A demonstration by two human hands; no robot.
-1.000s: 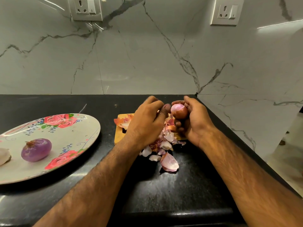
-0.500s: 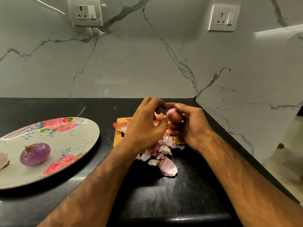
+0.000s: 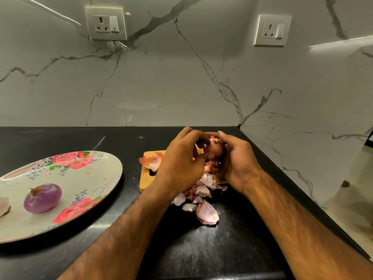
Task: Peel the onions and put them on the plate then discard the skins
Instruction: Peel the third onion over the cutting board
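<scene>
Peeling is the step in hand: I am watching the right hand (image 3: pixel 238 164) cradling a part-skinned onion (image 3: pixel 214 150) above the wooden board (image 3: pixel 147 179), fingers (image 3: pixel 223 136) curling round it, while the left hand (image 3: pixel 181 160) is pinching its skin. Loose skins (image 3: pixel 202 196) are lying on the black worktop (image 3: pixel 201 251). One peeled onion (image 3: pixel 42 198) is sitting on the plate (image 3: pixel 112 178). Next, I judge, the pinched skin needs pulling clear.

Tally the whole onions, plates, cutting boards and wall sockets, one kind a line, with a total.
Onions: 2, the purple onion on the plate and the held onion between left hand and right hand
Plates: 1
Cutting board: 1
Wall sockets: 2, left socket, right socket
Total: 6
Pale piece at the plate's edge: cut off, uncounted.
</scene>
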